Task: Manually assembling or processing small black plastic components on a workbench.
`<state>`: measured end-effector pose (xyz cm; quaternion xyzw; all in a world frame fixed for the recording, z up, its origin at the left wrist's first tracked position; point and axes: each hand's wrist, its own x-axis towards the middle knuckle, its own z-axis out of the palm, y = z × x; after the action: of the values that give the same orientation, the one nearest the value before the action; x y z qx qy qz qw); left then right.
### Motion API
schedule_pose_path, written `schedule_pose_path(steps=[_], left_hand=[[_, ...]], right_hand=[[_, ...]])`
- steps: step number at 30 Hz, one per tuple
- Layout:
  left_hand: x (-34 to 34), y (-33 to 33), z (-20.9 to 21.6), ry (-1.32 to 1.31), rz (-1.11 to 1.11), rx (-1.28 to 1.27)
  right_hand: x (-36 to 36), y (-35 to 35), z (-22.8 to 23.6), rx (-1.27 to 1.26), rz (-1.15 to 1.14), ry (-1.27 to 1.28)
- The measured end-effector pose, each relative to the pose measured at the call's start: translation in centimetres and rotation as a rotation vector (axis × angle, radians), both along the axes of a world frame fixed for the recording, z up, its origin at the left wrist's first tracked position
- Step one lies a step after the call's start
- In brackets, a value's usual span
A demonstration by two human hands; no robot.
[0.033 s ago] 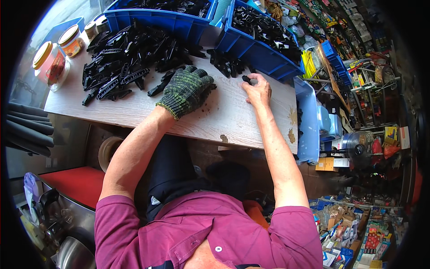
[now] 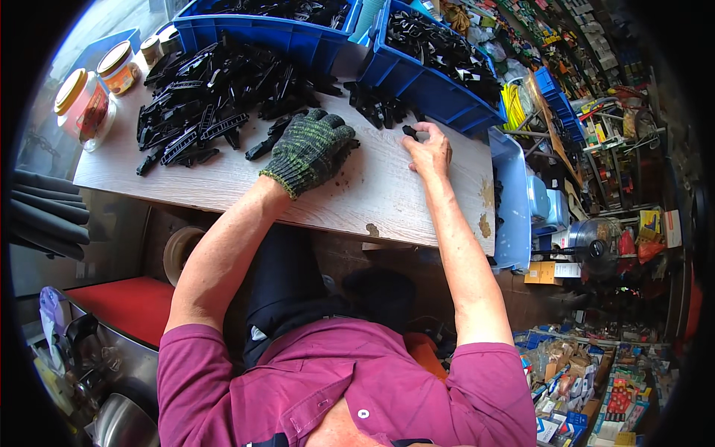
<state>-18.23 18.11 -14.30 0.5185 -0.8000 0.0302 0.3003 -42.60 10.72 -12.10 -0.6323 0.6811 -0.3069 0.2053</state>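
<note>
2-fingered, pinching a small black plastic piece (image 2: 409, 132) in bare right hand (image 2: 430, 153), 1 o'clock; curling green-black knit-gloved left hand (image 2: 310, 147), 11 o'clock, cannot tell around what. Seemingly leaving jumbled black plastic pile (image 2: 223, 86) unfinished, 10 o'clock; cannot tell amount done.

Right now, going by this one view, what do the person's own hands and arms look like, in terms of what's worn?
The left hand wears a knitted glove, mottled green and black, with a ribbed cuff at the wrist. The right hand is ungloved. Both forearms are uncovered below short, plain magenta-purple sleeves.
</note>
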Motion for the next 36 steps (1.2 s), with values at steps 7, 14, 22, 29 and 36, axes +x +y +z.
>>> schedule_pose_path(steps=[7,14,22,29,36], left_hand=[[0.1,-0.1,-0.1,0.009,-0.004,-0.008],[0.1,-0.1,0.0,0.024,-0.006,-0.012],[0.4,1.1,0.4,0.143,0.002,-0.117],[-1.8,4.1,0.8,0.257,-0.279,-0.016],[-2.3,5.1,0.4,0.273,-0.181,-0.010]], right_hand=[[0.4,-0.6,0.2,0.042,-0.043,0.068],[-0.1,-0.6,-0.3,0.018,-0.039,-0.016],[0.0,4.7,0.2,0.288,0.105,-0.572],[1.9,9.1,0.8,0.418,0.400,-0.708],[1.7,9.7,-0.1,0.388,0.490,-0.723]])
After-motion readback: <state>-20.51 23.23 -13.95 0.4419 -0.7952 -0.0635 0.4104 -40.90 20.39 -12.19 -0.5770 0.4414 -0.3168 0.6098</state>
